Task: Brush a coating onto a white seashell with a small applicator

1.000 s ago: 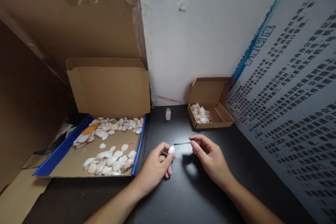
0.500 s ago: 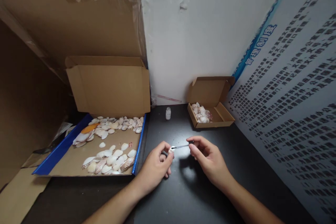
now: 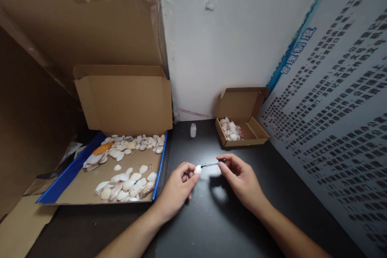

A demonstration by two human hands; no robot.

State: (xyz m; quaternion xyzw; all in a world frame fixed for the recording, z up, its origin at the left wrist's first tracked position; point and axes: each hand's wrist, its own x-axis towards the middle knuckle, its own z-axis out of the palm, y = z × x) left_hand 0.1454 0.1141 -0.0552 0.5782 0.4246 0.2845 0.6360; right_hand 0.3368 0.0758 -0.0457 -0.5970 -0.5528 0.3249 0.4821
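A small white seashell (image 3: pixel 197 169) is pinched between the thumb and fingers of my left hand (image 3: pixel 178 183), above the dark table. My right hand (image 3: pixel 238 177) grips the black cap end of a thin brush applicator (image 3: pixel 210 165) between thumb and fingertips. Its dark tip points left and meets the shell's edge; whether it touches is too small to tell. Beyond my hands a little glass bottle (image 3: pixel 193 131) with a whitish label stands upright, its mouth uncapped.
To the left, an open blue-edged cardboard box (image 3: pixel 72 183) holds many shells (image 3: pixel 133 183) in two groups. A smaller open carton (image 3: pixel 246 143) with piled shells (image 3: pixel 231 130) stands at the back right. A printed wall poster (image 3: pixel 338 100) bounds the right side.
My left hand has turned the shell, so more of its white face shows. The brush tip has shifted from over the shell to its right edge. Both hands keep their hold.
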